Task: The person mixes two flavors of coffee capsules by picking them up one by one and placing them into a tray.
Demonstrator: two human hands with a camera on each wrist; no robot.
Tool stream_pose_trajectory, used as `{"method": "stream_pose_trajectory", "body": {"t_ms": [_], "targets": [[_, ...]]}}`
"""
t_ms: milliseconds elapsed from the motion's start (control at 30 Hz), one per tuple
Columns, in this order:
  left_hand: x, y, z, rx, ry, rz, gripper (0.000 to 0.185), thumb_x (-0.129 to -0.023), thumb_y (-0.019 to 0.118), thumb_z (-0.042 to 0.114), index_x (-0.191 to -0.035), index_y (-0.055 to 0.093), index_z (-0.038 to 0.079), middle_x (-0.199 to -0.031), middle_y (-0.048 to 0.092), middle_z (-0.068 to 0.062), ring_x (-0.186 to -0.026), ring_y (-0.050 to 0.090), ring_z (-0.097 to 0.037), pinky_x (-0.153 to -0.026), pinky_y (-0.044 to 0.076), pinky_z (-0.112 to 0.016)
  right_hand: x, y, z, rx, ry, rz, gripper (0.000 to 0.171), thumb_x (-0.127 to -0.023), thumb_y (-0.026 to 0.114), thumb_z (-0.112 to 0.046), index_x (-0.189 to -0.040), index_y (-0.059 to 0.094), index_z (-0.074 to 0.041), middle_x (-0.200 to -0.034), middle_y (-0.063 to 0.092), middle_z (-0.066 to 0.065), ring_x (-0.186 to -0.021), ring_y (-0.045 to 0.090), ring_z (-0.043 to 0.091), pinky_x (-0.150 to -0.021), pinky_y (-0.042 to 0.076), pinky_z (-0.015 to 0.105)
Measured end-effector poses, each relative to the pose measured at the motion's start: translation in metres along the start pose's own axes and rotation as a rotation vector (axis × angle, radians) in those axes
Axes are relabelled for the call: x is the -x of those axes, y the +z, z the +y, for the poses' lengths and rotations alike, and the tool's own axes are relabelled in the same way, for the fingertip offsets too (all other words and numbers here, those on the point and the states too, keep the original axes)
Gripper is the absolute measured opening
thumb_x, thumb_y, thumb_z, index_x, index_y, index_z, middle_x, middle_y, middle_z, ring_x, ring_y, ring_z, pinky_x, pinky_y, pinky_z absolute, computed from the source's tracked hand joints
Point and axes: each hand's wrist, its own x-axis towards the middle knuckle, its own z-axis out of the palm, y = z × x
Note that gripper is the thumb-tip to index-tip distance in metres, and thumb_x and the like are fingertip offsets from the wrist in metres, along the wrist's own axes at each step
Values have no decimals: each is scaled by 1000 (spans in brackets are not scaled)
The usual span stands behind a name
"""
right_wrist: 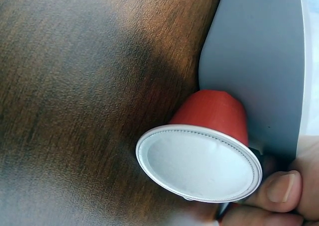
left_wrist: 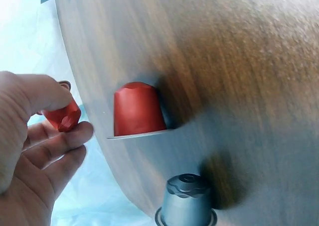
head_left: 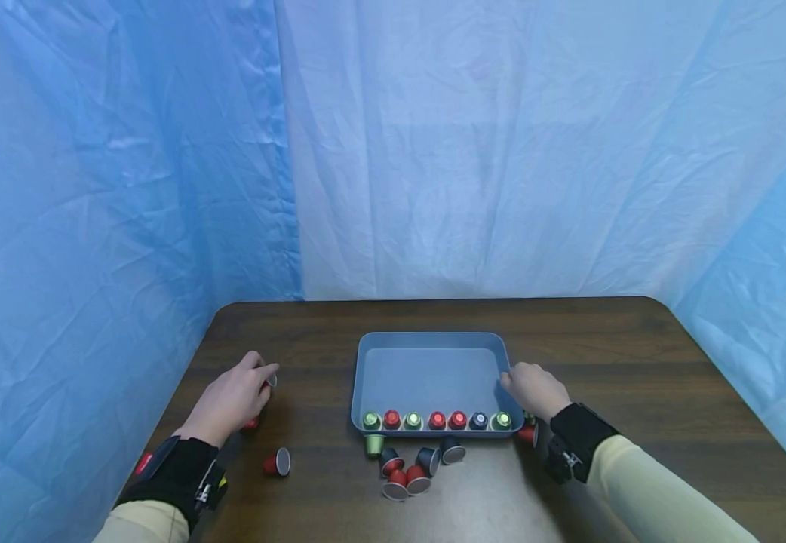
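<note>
My left hand (head_left: 230, 400) pinches a red coffee capsule (left_wrist: 65, 115) between thumb and fingers over the table's left side. Below it, a red capsule (left_wrist: 138, 110) stands lid down beside a dark capsule (left_wrist: 187, 201). At the right end of a blue-grey tray (head_left: 434, 362), my right hand (head_left: 537, 388) overlaps the rim with fingers curled. The right wrist view shows its fingertips (right_wrist: 281, 190) by the tray wall, close behind a red capsule (right_wrist: 214, 109) with a silver lid; I cannot tell whether they hold anything.
Along the tray's near edge stands a row of green, red and blue capsules (head_left: 457, 420). In front lie several more: a green one (head_left: 374, 445), dark ones (head_left: 452, 451) and red ones (head_left: 418, 480). Another red capsule (head_left: 277, 461) lies on its side at left. Blue sheeting (head_left: 468, 151) surrounds the table.
</note>
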Motion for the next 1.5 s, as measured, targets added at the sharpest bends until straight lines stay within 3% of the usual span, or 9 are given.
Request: {"method": "stream_pose_trajectory", "body": {"t_ms": [267,467,733,867,967,1067,1167,1300,1500], "targets": [[-3,-10,8,30,36,97,43,-89,76,4,-130,67,0,-106,54,-10,-79,58,-17,-68,53,-34,-2,1,3,-17,20,-15,36,-105,50,-25,-76,61,-6,-65,49,6,-58,52,20,-55,39,34],[-3,-15,14,87,-9,98,45,-88,78,6,-132,67,2,-104,49,-7,-79,56,-18,-70,56,-33,-3,3,4,-21,16,-14,37,-105,50,-24,-73,59,-8,-64,47,5,-57,50,20,-54,38,33],[-7,-18,19,69,32,89,53,-86,81,7,-137,64,5,-110,54,-10,-88,56,-22,-83,59,-42,-3,3,4,-19,9,-15,37,-105,49,-24,-73,60,-7,-65,47,5,-58,50,20,-55,38,33],[-10,-19,21,50,53,84,64,-85,83,9,-143,58,5,-109,60,-11,-91,59,-24,-88,57,-47,-3,2,3,-11,10,-17,38,-105,49,-24,-74,60,-7,-66,48,5,-59,51,20,-56,39,34],[-12,-21,22,78,39,65,70,-84,84,10,-146,51,3,-119,64,-15,-100,64,-29,-94,55,-51,-3,2,3,-6,15,-19,38,-105,49,-24,-73,60,-7,-66,48,6,-59,51,20,-56,40,35],[-13,-24,24,122,-2,40,62,-84,84,10,-136,50,3,-120,65,-17,-102,64,-31,-96,52,-55,-4,2,3,-6,18,-20,38,-105,49,-24,-74,60,-7,-66,49,5,-59,51,20,-56,40,35],[-13,-27,25,133,-9,44,47,-84,85,9,-120,55,7,-109,64,-12,-92,61,-27,-92,55,-53,-4,3,4,-8,17,-21,37,-105,50,-24,-75,61,-7,-66,49,6,-59,51,20,-56,40,35],[-12,-28,26,108,29,72,39,-83,85,9,-110,57,10,-100,60,-8,-86,56,-24,-87,57,-49,-4,3,3,-8,12,-15,38,-105,49,-24,-74,60,-7,-65,48,5,-59,51,20,-56,39,35],[-12,-29,30,93,117,138,32,-84,85,9,-106,61,12,-101,62,-6,-88,56,-22,-85,57,-45,-3,2,3,-2,3,0,36,-105,49,-24,-76,61,-7,-67,50,6,-61,51,20,-58,40,36]]}}
